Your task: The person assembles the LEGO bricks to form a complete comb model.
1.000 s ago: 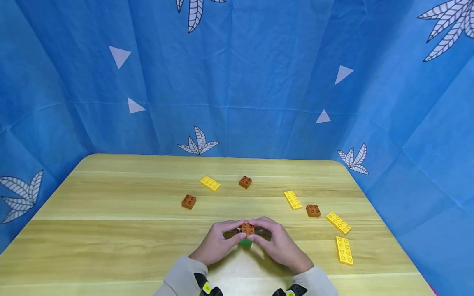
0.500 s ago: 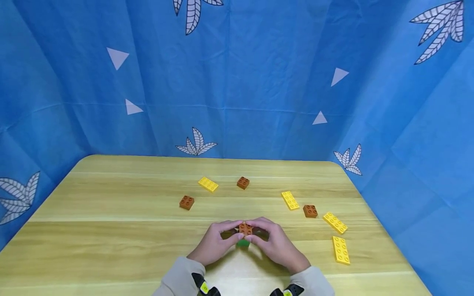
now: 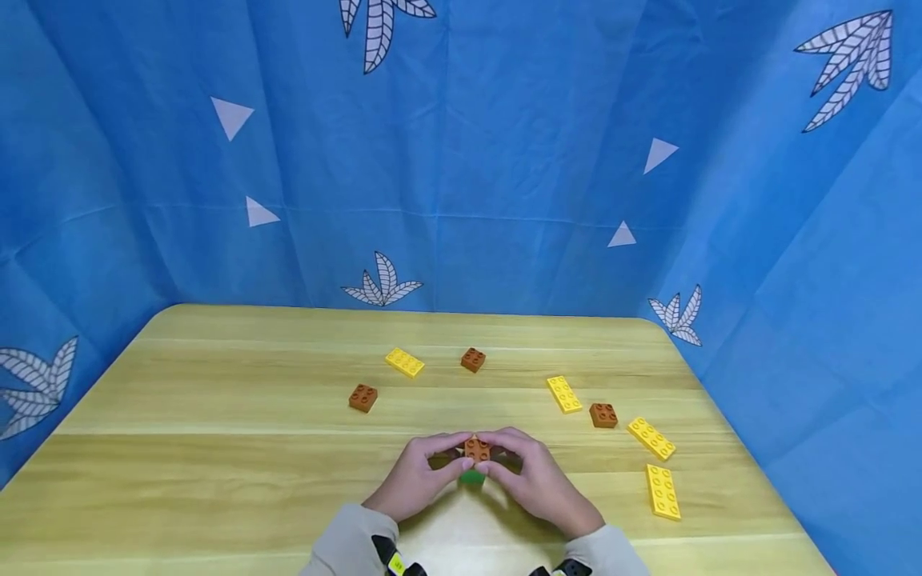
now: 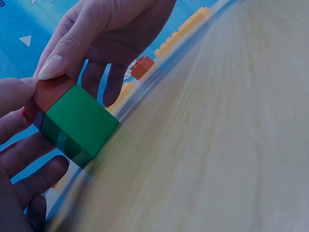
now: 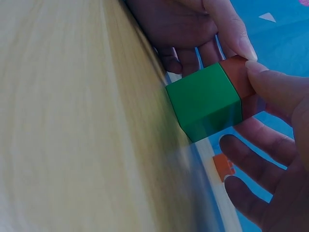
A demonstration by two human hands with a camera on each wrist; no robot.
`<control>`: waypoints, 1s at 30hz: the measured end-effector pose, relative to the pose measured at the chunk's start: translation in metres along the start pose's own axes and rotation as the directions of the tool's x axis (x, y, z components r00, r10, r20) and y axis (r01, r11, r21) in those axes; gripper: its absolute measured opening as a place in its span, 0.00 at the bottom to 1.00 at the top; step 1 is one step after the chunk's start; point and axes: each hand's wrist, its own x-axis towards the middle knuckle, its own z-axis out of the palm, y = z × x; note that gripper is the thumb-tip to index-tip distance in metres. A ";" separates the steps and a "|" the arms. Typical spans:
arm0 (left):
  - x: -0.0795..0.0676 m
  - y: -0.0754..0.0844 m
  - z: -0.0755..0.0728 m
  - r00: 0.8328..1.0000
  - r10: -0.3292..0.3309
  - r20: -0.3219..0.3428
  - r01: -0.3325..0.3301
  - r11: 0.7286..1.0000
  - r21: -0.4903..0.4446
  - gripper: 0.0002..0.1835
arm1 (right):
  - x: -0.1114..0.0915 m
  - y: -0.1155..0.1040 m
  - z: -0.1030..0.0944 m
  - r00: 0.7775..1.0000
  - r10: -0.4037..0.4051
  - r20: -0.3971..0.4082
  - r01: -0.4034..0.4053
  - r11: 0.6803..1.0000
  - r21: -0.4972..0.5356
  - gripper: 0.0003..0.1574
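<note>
A small brown toy brick with studs on top sits on a taller green block at the table's front middle. Its edges line up closely with the green block's in both wrist views. My left hand pinches the brown brick between thumb and index finger from the left. From the right, my right hand pinches the same brick, and the two thumbs almost meet at its near side. The other fingers of both hands spread loosely beside the green block, whose base is at the tabletop.
Brown bricks lie at left, back and right. Yellow flat bricks are scattered too: one at the back left, others toward the right, including one nearest the front. A blue cloth hangs behind the table.
Both hands keep the same pinch on the brown brick over the green block. The head view has shifted slightly; the loose bricks stay in place on the table.
</note>
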 end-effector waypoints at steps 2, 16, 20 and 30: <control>0.000 0.001 0.000 1.000 0.004 0.004 -0.004 1.000 0.000 0.22 | -0.001 0.003 0.000 1.000 -0.012 0.003 0.012 1.000 0.006 0.24; 0.000 -0.001 0.001 1.000 0.000 -0.014 0.001 1.000 0.029 0.24 | -0.007 0.005 -0.004 0.998 0.004 -0.056 -0.010 0.994 -0.106 0.28; 0.000 0.000 0.000 1.000 -0.007 -0.014 0.007 1.000 0.029 0.25 | -0.012 0.006 -0.007 0.996 0.017 -0.085 -0.027 0.992 -0.120 0.26; 0.001 0.000 0.000 1.000 -0.010 -0.012 0.011 0.999 0.043 0.26 | -0.021 0.009 -0.015 0.990 0.003 -0.141 -0.030 0.982 -0.189 0.23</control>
